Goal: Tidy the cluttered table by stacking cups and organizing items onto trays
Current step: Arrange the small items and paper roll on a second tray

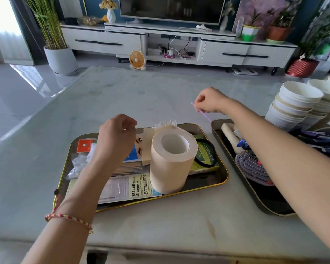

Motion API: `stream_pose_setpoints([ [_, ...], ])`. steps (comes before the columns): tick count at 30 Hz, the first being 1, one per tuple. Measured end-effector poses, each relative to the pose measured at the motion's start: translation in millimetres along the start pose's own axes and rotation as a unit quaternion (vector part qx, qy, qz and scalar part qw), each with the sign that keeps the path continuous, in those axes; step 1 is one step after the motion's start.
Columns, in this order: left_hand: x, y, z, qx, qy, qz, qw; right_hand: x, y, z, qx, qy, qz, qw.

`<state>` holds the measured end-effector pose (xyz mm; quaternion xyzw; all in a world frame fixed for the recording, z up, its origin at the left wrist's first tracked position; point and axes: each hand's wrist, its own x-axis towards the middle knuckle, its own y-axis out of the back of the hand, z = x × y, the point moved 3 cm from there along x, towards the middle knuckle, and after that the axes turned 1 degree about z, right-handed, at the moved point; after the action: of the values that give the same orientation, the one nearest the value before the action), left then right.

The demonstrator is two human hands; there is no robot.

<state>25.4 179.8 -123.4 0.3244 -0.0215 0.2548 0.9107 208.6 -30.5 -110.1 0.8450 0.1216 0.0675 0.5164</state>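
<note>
My right hand (211, 101) pinches a thin purple straw (204, 113) above the table, just beyond the far left corner of the right tray (255, 199). My left hand (116, 139) hovers with loosely curled fingers over the gold-rimmed left tray (220, 180) and holds nothing that I can see. That tray carries a roll of tissue paper (171, 161), a ruler pack (130, 188), a red card (85, 145) and a green packet (205, 160). Stacks of white paper cups (295, 103) stand at the right.
The right tray holds a purple hairbrush (252, 167), a cream-coloured handle (231, 133) and dark purple items (316, 138). The marble table (122, 96) reaches far ahead. Beyond it stand a TV cabinet, a small orange fan (137, 59) and potted plants.
</note>
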Motion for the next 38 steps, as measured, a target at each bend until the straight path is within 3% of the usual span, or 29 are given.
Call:
stream_pose_setpoints([
  [3, -0.2, 0.6, -0.7, -0.004, 0.003, 0.000, 1.000, -2.3, 10.1, -11.3, 0.176, -0.008, 0.001, 0.984],
  [7, -0.8, -0.7, -1.0, 0.000, 0.004, 0.000, 1.000, -12.5, 12.9, -31.1, 0.217, 0.032, -0.038, 0.975],
  [12, -2.7, 0.4, -4.3, 0.010, 0.025, -0.004, 1.000, -37.5, -7.2, -54.8, 0.081, 0.113, -0.146, 0.979],
  [18, -5.6, 6.1, -7.5, 0.020, 0.021, 0.002, 1.000, -47.5, -23.8, -58.7, -0.050, 0.166, -0.105, 0.979],
  [24, -9.8, 11.5, -9.5, 0.033, 0.017, 0.015, 0.999, -51.2, -13.9, -44.0, -0.051, 0.116, -0.110, 0.986],
  [30, -21.2, 24.6, -25.8, 0.109, -0.024, 0.033, 0.993, -77.2, -18.9, -23.2, -0.090, 0.036, 0.010, 0.995],
  [32, -29.3, 30.4, -38.2, 0.152, -0.030, 0.049, 0.987, -90.8, -28.3, -15.0, -0.103, 0.012, -0.001, 0.995],
  [35, -40.9, 36.1, -56.8, 0.178, 0.007, 0.048, 0.983, -110.3, -38.7, -7.5, -0.052, -0.003, -0.033, 0.998],
  [38, -55.7, 41.9, -67.3, 0.152, 0.047, 0.028, 0.987, -128.2, -39.7, -7.8, 0.017, -0.025, -0.002, 1.000],
])
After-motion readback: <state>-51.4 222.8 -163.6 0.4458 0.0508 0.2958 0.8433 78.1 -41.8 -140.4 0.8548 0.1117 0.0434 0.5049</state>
